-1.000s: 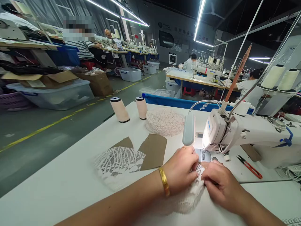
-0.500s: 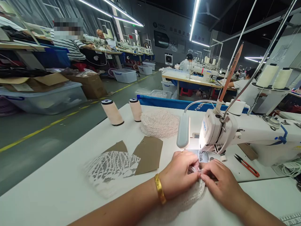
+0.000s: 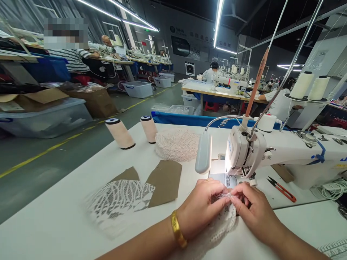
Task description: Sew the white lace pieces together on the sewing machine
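Observation:
White lace fabric [image 3: 223, 224] hangs from my fingers just in front of the sewing machine [image 3: 244, 148]. My left hand [image 3: 202, 206], with a gold bracelet at the wrist, pinches the lace between thumb and fingers. Close against it, my right hand [image 3: 251, 206] pinches the same lace at its edge; the fingertips of both hands nearly meet. The needle area [image 3: 230, 179] lies right behind the fingertips, lit by the machine's lamp [image 3: 204, 153]. Part of the lace is hidden beneath my left hand and forearm.
Left of my hands, a lace piece [image 3: 119, 198] lies over a brown card pattern [image 3: 166, 184]. Behind are a lace pile [image 3: 176, 144] and two thread cones [image 3: 120, 133] [image 3: 149, 129]. Red-handled thread snips [image 3: 282, 189] lie right of the needle. A ruler [image 3: 333, 249] is at the lower right.
The view has shifted slightly, so the table things appear further left. Both hands keep their pinch on the lace, and a bit more of it shows between them.

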Tool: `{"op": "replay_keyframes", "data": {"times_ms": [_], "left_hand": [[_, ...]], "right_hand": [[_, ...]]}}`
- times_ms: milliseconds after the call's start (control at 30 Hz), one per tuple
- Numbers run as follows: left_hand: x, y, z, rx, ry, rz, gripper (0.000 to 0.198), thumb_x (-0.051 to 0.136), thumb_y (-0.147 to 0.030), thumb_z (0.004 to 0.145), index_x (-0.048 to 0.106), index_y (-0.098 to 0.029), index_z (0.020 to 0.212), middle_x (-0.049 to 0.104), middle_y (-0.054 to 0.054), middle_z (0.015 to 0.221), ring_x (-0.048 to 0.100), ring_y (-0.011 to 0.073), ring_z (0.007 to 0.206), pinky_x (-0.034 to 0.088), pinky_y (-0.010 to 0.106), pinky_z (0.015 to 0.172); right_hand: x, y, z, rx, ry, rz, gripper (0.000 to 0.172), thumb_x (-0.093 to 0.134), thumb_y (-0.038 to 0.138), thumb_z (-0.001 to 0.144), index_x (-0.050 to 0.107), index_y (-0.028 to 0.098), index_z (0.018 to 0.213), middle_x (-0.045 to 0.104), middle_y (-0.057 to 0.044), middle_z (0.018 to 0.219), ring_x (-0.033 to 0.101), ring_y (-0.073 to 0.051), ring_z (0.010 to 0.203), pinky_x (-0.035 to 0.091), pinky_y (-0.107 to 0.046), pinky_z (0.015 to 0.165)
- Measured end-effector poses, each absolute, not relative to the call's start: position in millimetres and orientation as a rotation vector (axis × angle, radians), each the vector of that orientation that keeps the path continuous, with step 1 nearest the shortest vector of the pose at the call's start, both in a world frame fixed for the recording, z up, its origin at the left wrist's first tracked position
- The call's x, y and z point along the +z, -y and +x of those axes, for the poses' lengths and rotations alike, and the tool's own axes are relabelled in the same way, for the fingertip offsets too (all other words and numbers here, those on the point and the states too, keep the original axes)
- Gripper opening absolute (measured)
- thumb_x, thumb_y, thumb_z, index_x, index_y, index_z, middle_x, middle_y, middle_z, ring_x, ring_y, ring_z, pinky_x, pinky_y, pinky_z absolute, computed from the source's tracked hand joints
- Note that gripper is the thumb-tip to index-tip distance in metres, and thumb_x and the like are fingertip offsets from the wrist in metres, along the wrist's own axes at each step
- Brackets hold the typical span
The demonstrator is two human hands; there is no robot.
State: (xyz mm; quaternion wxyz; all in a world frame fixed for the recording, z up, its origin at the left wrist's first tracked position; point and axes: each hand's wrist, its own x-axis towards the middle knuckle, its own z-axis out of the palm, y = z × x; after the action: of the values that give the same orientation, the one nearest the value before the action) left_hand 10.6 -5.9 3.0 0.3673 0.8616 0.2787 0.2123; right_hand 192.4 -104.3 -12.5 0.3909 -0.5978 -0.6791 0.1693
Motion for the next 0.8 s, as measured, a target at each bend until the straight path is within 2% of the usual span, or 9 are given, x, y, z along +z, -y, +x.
{"op": "replay_keyframes", "data": {"times_ms": [200,300,400,467,633,700,800], "left_hand": [[3,9,11,0.588,-0.700,2.249,0.028,0.053,-0.037,0.094,0.064,-0.020,0.073,0.066,0.000,0.074,0.058,0.0200,0.079,0.038,0.038,0.088],[4,12,12,0.589,-0.681,2.203,0.020,0.056,-0.035,0.092,0.072,-0.023,0.089,0.074,-0.001,0.086,0.062,0.0211,0.085,0.039,0.037,0.089],[6,13,13,0.555,-0.645,2.117,0.023,0.061,-0.033,0.089,0.074,-0.027,0.107,0.078,-0.003,0.099,0.066,0.0218,0.095,0.043,0.035,0.090],[6,13,13,0.545,-0.636,2.076,0.022,0.062,-0.033,0.088,0.075,-0.026,0.104,0.078,-0.003,0.099,0.067,0.0210,0.094,0.045,0.033,0.089],[6,10,12,0.556,-0.691,2.089,0.017,0.060,-0.034,0.088,0.072,-0.022,0.085,0.074,-0.002,0.083,0.063,0.0188,0.079,0.045,0.032,0.077],[5,9,12,0.541,-0.729,2.133,0.019,0.058,-0.034,0.089,0.068,-0.021,0.079,0.071,-0.001,0.079,0.061,0.0197,0.079,0.044,0.034,0.079],[1,9,16,0.514,-0.833,2.235,0.018,0.057,-0.030,0.090,0.064,-0.020,0.076,0.068,0.002,0.084,0.060,0.0233,0.089,0.042,0.040,0.089]], "right_hand": [[-14,103,191,0.370,1.767,-1.474,0.017,0.051,0.029,0.103,0.059,0.025,0.088,0.061,0.003,0.077,0.053,-0.016,0.068,0.039,-0.026,0.062],[-17,102,191,0.381,1.764,-1.469,0.017,0.051,0.028,0.102,0.057,0.024,0.087,0.060,0.003,0.076,0.054,-0.015,0.068,0.039,-0.026,0.061],[-19,102,191,0.384,1.755,-1.471,0.017,0.051,0.029,0.102,0.056,0.024,0.087,0.059,0.003,0.076,0.054,-0.016,0.069,0.040,-0.026,0.063],[-20,102,192,0.372,1.759,-1.465,0.017,0.051,0.030,0.102,0.057,0.024,0.087,0.059,0.003,0.076,0.055,-0.016,0.070,0.040,-0.026,0.064],[-20,101,192,0.325,1.767,-1.467,0.017,0.051,0.029,0.102,0.056,0.025,0.086,0.058,0.003,0.074,0.054,-0.016,0.067,0.040,-0.026,0.062],[-20,99,192,0.323,1.772,-1.488,0.018,0.049,0.027,0.101,0.054,0.025,0.085,0.057,0.004,0.072,0.054,-0.016,0.065,0.039,-0.026,0.060],[-21,93,190,0.283,1.794,-1.569,0.018,0.048,0.023,0.099,0.052,0.024,0.082,0.057,0.003,0.070,0.054,-0.016,0.064,0.039,-0.026,0.061]]}}
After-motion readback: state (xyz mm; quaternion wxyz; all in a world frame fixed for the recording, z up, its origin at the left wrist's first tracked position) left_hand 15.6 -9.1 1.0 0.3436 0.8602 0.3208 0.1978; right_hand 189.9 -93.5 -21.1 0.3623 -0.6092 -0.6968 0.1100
